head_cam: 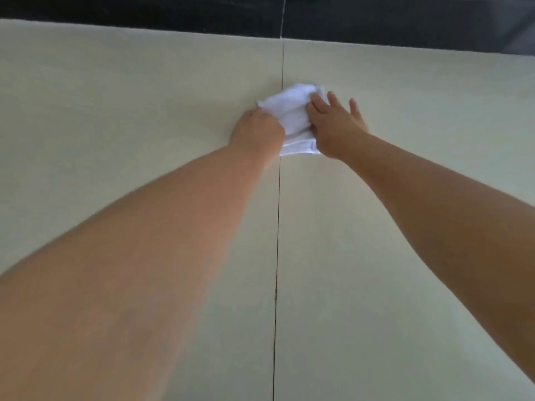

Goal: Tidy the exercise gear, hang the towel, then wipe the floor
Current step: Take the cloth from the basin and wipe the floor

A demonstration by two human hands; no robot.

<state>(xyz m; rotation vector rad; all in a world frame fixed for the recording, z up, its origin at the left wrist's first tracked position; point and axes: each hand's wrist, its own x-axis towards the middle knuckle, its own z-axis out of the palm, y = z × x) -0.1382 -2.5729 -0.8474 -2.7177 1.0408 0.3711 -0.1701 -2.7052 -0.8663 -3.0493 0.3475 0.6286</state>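
I see the white cloth [291, 120] bunched on the pale floor [144, 111], right on the tile seam [278, 227]. L hand [257, 131] grips its left edge, fingers curled; R hand [337, 125] presses its right side, fingers spread.

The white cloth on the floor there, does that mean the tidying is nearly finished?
Probably the last step. No exercise gear or hung towel is in view, so those steps cannot be checked. In hand: the left hand grips the white cloth while the right hand presses it onto the pale tiled floor, over a grout line. How much floor remains is unclear.
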